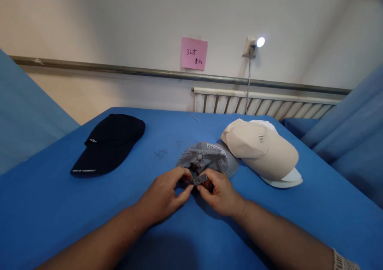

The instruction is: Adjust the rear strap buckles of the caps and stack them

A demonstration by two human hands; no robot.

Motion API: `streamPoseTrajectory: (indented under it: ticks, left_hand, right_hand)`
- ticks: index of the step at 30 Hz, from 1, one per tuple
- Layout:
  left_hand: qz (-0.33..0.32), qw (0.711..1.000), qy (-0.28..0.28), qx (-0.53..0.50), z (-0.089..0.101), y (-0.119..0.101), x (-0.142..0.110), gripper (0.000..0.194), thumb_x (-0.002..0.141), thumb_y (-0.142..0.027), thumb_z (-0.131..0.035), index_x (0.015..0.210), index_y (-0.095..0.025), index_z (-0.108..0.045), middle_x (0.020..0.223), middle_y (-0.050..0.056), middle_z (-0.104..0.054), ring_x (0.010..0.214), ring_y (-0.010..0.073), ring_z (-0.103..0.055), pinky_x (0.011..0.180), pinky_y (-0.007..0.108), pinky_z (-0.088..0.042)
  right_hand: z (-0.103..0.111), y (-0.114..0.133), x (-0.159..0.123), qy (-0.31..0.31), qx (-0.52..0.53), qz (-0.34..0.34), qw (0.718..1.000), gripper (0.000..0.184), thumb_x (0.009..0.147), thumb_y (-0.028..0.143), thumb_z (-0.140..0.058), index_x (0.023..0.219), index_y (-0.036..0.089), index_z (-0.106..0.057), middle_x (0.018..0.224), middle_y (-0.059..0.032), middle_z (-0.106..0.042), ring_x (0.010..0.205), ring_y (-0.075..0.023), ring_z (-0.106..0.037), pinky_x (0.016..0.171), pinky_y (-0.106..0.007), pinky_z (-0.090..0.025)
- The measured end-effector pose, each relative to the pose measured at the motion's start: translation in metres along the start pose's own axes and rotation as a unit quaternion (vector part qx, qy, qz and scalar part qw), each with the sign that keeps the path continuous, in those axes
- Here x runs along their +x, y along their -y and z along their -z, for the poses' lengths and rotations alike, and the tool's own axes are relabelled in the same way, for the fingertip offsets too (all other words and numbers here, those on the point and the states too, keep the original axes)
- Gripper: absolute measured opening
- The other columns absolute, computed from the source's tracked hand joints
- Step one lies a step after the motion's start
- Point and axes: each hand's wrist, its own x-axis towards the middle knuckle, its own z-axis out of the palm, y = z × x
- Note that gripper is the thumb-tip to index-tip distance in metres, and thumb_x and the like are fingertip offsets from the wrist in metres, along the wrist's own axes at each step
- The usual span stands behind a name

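A grey baseball cap [206, 157] lies in front of me, its brim pointing to the right and its back turned toward me. At the cap's back edge, my left hand [167, 190] pinches the grey adjustment strap [199, 179] between thumb and fingers. My right hand [220, 192] closes on the same strap from the other side, and the loose end of the strap stands up between the two hands. The fastener itself is mostly hidden by my fingers.
A black cap [115, 138] rests on the blue-covered table [161, 134] at the left. To the right, a beige cap [254, 144] sits on top of a white cap [295, 177], close to the grey cap's brim. Behind the table are a radiator [269, 101] and a metal rail [125, 68].
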Motion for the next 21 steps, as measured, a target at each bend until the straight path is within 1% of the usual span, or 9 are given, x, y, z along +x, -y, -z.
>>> streamPoseTrajectory:
  ticks: [5, 10, 13, 17, 21]
  left_hand:
    - [-0.018, 1.0, 0.02, 0.003, -0.008, -0.003, -0.001, 0.017, 0.091, -0.02, -0.056, 0.107, -0.023, -0.061, 0.101, 0.004, -0.067, 0.092, 0.0193, -0.064, 0.085, 0.034, -0.05]
    - [-0.015, 1.0, 0.021, 0.011, -0.008, 0.002, -0.001, 0.018, 0.095, -0.025, -0.054, 0.11, -0.024, -0.062, 0.101, 0.003, -0.07, 0.092, 0.0189, -0.067, 0.085, 0.033, -0.052]
    - [-0.029, 0.999, 0.016, 0.039, -0.009, 0.004, -0.002, 0.017, 0.096, -0.025, -0.053, 0.111, -0.024, -0.061, 0.101, 0.003, -0.071, 0.093, 0.0194, -0.067, 0.086, 0.034, -0.053]
    - [-0.046, 0.994, -0.013, 0.103, -0.015, 0.004, -0.006, 0.02, 0.097, -0.026, -0.051, 0.115, -0.022, -0.058, 0.105, 0.006, -0.071, 0.096, 0.0222, -0.068, 0.09, 0.038, -0.054]
    - [-0.053, 0.991, -0.02, 0.122, -0.016, 0.001, -0.007, 0.023, 0.096, -0.023, -0.05, 0.119, -0.022, -0.055, 0.109, 0.007, -0.07, 0.099, 0.0226, -0.068, 0.09, 0.039, -0.054]
  right_hand:
    - [-0.002, 0.002, -0.001, 0.006, -0.002, 0.014, 1.0, 0.009, 0.08, 0.012, -0.058, 0.084, 0.02, -0.057, 0.069, 0.0036, -0.055, 0.061, -0.0118, -0.049, 0.058, -0.024, -0.036]
    - [-0.001, 0.001, -0.001, 0.009, -0.012, 0.01, 1.0, 0.01, 0.08, 0.011, -0.059, 0.084, 0.02, -0.057, 0.068, 0.0043, -0.054, 0.06, -0.0115, -0.048, 0.057, -0.024, -0.035]
    - [-0.001, 0.001, 0.0, 0.011, -0.018, -0.003, 1.0, 0.009, 0.08, 0.012, -0.06, 0.084, 0.02, -0.057, 0.067, 0.0045, -0.054, 0.059, -0.0115, -0.048, 0.056, -0.024, -0.036]
    - [-0.002, 0.0, -0.001, 0.01, -0.03, -0.012, 0.999, 0.01, 0.08, 0.013, -0.06, 0.079, 0.02, -0.054, 0.065, 0.0049, -0.052, 0.059, -0.0116, -0.047, 0.056, -0.024, -0.035]
    - [-0.002, 0.001, -0.001, 0.011, -0.032, -0.013, 0.999, 0.009, 0.081, 0.014, -0.059, 0.08, 0.02, -0.053, 0.064, 0.0053, -0.051, 0.058, -0.0115, -0.047, 0.056, -0.024, -0.035]
